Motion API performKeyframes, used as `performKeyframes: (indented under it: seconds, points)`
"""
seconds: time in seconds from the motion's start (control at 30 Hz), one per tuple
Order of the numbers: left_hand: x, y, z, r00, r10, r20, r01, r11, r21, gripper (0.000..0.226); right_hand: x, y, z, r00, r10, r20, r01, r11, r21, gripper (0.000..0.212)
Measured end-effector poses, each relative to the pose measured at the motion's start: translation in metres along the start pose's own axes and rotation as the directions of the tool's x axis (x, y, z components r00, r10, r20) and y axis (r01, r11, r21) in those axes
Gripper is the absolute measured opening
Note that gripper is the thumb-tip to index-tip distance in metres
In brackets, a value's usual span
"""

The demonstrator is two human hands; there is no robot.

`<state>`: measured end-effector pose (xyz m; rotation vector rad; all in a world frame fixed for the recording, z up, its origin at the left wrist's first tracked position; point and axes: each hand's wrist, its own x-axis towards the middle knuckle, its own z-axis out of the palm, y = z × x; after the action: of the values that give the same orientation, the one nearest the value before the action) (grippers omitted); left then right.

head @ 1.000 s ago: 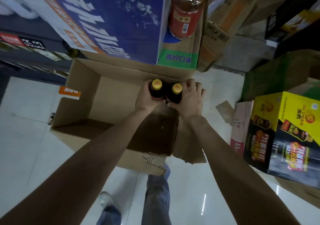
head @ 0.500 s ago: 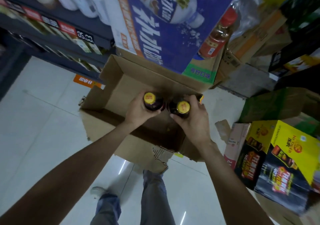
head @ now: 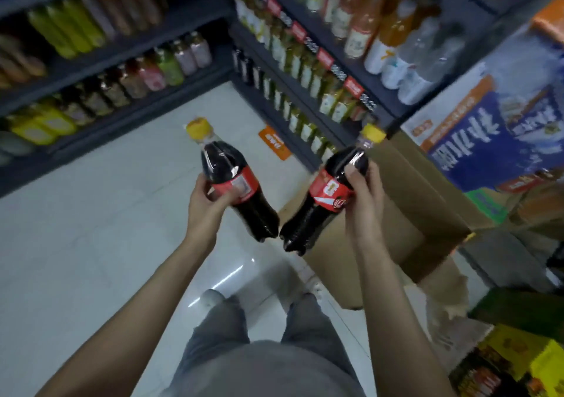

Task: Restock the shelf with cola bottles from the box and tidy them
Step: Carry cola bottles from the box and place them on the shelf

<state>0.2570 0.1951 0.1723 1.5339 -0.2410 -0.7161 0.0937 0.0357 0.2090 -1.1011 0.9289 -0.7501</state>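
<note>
Both bottles have left the box (head: 393,213). I see my left hand (head: 204,207) gripping one cola bottle (head: 235,183); my right hand (head: 363,195) grips the other (head: 323,201), bases nearly touching between them, box just beyond the right hand.

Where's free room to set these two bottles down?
Bare floor tile between the left shelving and the person's feet is open. Shelves ahead look packed with bottles. Right side is crowded: cardboard box and stacked cartons. Both hands are full.
</note>
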Motion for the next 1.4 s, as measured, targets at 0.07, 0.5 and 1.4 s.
performKeyframes:
  seconds: [0.07, 0.5, 1.4]
  points:
    - [-0.01, 0.009, -0.066, 0.995, -0.043, -0.094, 0.037, 0.997, -0.066, 0.072, -0.013, 0.013, 0.066, 0.995, 0.041, 0.089, -0.041, 0.999, -0.009, 0.033]
    - [-0.055, 0.067, -0.412, 0.86, -0.185, -0.475, -0.073, 0.878, -0.473, 0.064, -0.106, 0.082, 0.45, 0.676, 0.143, 0.723, 0.136, 0.94, -0.313, 0.021]
    - [0.098, 0.256, -0.992, 0.253, 0.588, -0.769, -0.188, 0.809, 0.557, 0.069, -0.223, 0.091, 1.16, 0.112, -0.419, 0.901, 0.674, 0.698, 0.241, 0.037]
